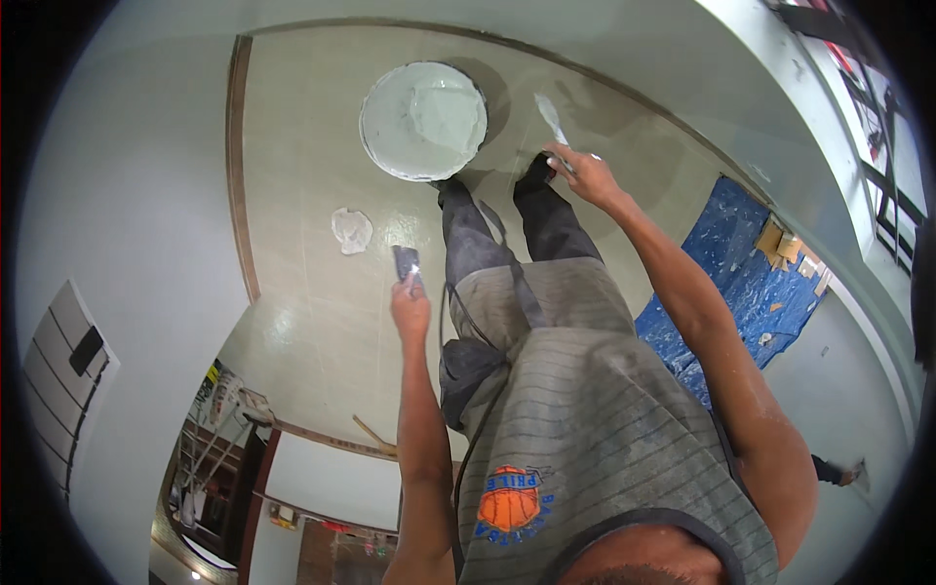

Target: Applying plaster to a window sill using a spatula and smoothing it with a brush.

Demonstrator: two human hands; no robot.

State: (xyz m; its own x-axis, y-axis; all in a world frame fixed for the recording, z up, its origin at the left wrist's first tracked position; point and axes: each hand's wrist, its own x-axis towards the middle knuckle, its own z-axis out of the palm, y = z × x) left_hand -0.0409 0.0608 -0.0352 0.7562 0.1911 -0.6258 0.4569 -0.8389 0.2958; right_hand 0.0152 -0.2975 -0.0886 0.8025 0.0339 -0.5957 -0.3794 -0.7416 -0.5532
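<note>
My left hand (411,307) is closed around a putty knife (406,261), its flat grey blade pointing away from me over the floor. In my right hand (585,175) is a long, narrow spatula (549,115); its blade is coated with white paste. Ahead of my feet stands a round white bucket (374,136), holding pale wet paste (444,112) that is heaped toward its right side. Both tools are apart from the bucket, the spatula to its right and the putty knife below it in view. A whitish round patch (351,231) lies on the floor, left of the putty knife.
Wooden trim (239,166) edges the tiled floor (302,127) along the left wall. To the right spreads a blue, paste-spotted sheet (726,239) with cardboard scraps (777,244). Another person's hand (848,477) is at the wall, lower right. Clutter (219,419) stands lower left.
</note>
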